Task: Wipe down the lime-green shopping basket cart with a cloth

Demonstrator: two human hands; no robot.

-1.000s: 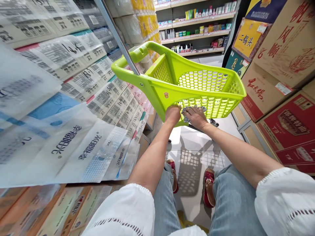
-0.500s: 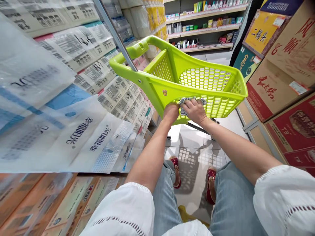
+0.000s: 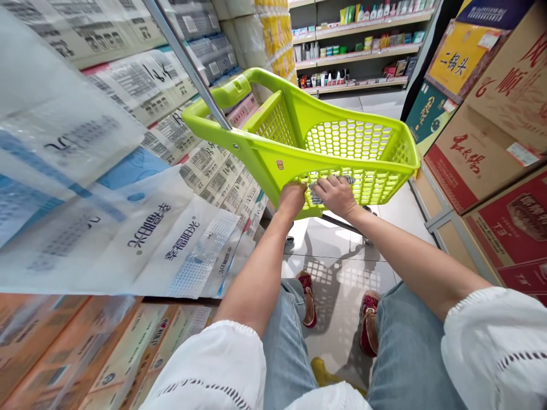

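A lime-green plastic shopping cart [image 3: 354,155] with lattice sides stands in front of me, its basket pointing right. My left hand [image 3: 293,197] is closed at the near side of the basket, its fingers curled at the edge of the lattice. Just to its right, my right hand [image 3: 335,193] holds a grey-and-white striped cloth [image 3: 316,195] against the lattice. The fingers are bent over the cloth and cover much of it. The basket holds nothing that I can see.
Plastic-wrapped tissue packs [image 3: 171,239] are stacked close on my left, above orange cartons [image 3: 55,353]. Cardboard boxes [image 3: 465,154] line the right. Shelves of bottles [image 3: 363,51] stand at the back. A metal pole [image 3: 188,62] rises by the cart's handle.
The cart appears slightly farther left in view, and both hands have shifted left with it. The right hand keeps the cloth on the lattice, with less of the cloth showing.
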